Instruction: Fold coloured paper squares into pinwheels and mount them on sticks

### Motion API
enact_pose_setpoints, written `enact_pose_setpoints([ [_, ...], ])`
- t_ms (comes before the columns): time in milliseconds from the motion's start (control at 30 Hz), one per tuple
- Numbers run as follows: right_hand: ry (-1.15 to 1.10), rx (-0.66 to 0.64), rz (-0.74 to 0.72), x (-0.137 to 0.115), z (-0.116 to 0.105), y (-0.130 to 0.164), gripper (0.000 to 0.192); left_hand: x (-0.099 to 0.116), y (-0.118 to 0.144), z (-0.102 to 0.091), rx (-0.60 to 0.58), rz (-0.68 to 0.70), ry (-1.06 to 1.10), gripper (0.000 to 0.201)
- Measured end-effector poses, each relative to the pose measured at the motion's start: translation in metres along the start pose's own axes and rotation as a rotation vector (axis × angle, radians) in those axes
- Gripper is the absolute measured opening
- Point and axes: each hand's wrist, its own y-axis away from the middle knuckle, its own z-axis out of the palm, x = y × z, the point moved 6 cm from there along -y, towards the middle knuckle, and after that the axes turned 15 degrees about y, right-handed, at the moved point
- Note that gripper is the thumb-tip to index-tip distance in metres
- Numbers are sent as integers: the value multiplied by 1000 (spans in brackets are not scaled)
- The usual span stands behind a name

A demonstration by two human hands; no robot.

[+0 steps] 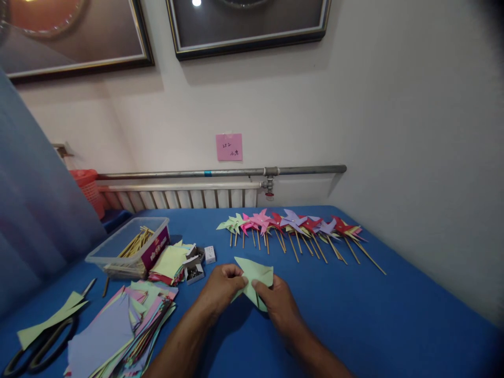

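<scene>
A light green paper sheet (255,273), partly folded, is held up between both hands over the blue table. Gripping its left side, my left hand (224,286) is closed with the thumb on top of the paper. My right hand (277,299) pinches the right part, its thumb pressed near the middle. The fingers behind the paper are mostly hidden. Just left of my left hand lie small open boxes of metal pins (194,273) and a small white box (210,254).
Finished paper pinwheels (293,220) on sticks lie along the back right. At left are a plastic bin (118,252) of sticks, stacked coloured paper (102,331), more squares (173,261), and scissors (51,341) under a green scrap. A radiator (181,197) and pipe line the wall.
</scene>
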Motion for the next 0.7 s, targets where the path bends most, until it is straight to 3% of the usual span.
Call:
enact_pose_setpoints([
  [233, 61, -26, 11, -2, 2, 0, 32, -1, 2, 1, 1, 5, 4, 29],
  [500, 145, -48, -6, -2, 2, 2, 44, 6, 4, 8, -60, -74, -28, 19],
  [700, 49, -96, 19, -9, 5, 8, 50, 13, 7, 10, -63, -66, -66, 15],
])
